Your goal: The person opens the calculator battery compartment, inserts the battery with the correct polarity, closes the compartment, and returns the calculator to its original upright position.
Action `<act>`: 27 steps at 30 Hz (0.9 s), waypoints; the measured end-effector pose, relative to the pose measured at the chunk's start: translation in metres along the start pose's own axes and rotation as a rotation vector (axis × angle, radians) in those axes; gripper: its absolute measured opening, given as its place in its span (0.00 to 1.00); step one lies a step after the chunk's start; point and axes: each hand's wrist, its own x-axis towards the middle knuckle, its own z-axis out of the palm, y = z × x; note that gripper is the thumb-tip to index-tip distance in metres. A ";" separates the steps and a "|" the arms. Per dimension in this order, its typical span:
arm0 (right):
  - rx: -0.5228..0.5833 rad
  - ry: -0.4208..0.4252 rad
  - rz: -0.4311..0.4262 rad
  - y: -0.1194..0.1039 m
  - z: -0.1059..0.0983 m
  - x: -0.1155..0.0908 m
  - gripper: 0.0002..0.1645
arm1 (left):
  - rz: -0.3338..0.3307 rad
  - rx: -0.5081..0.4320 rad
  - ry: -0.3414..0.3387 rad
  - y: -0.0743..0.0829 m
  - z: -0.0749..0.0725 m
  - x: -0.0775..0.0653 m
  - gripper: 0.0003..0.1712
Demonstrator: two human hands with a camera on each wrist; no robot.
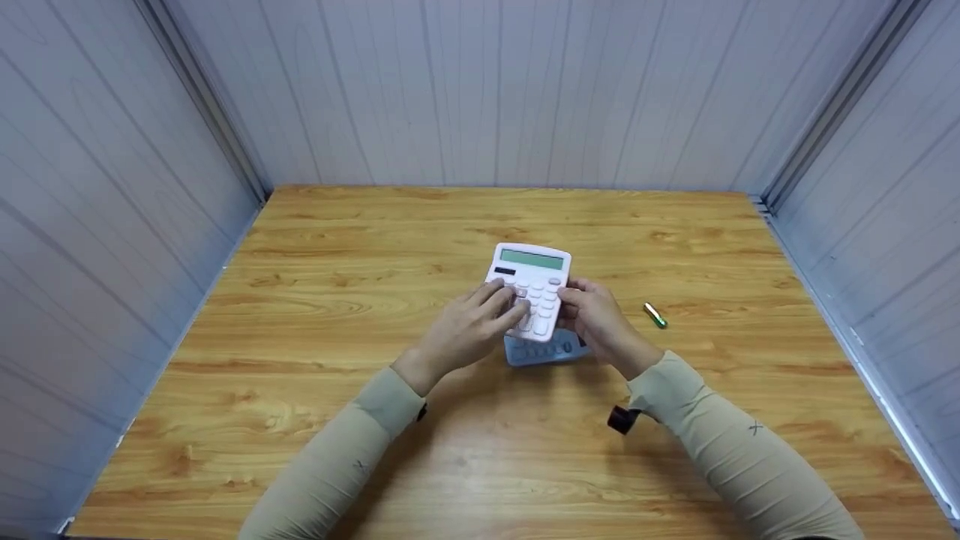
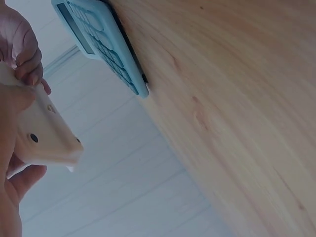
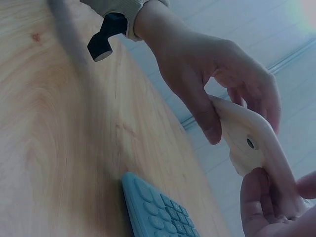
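A pale pink-white calculator [image 1: 531, 279] is held up above the table, its display and keys facing upward in the head view. My left hand [image 1: 469, 326] grips it at the left side, with fingers lying across the keys. At its right edge my right hand [image 1: 600, 319] pinches it between thumb and fingers. The left wrist view shows the calculator's underside [image 2: 47, 126] with a dark round spot on it. Below, a light blue calculator [image 1: 544, 349] lies on the table, partly hidden by the held one; its keys [image 3: 158, 212] show in the right wrist view.
A small green and silver cylinder [image 1: 655, 315], like a battery, lies on the wooden table [image 1: 360, 247] right of my right hand. Pale panelled walls [image 1: 465, 90] enclose the back and both sides. A small black device [image 1: 622, 420] hangs at my right wrist.
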 end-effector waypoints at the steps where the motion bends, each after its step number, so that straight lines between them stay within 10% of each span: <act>1: 0.001 -0.003 0.000 0.000 0.000 0.000 0.28 | -0.021 -0.029 -0.008 -0.001 0.000 -0.001 0.28; 11: 0.004 -0.010 -0.005 0.005 -0.002 0.002 0.28 | -0.269 -0.366 -0.125 -0.012 -0.001 -0.005 0.56; 27: 0.019 -0.037 -0.037 0.011 0.007 0.006 0.26 | -0.937 -0.953 -0.064 -0.018 -0.010 0.010 0.29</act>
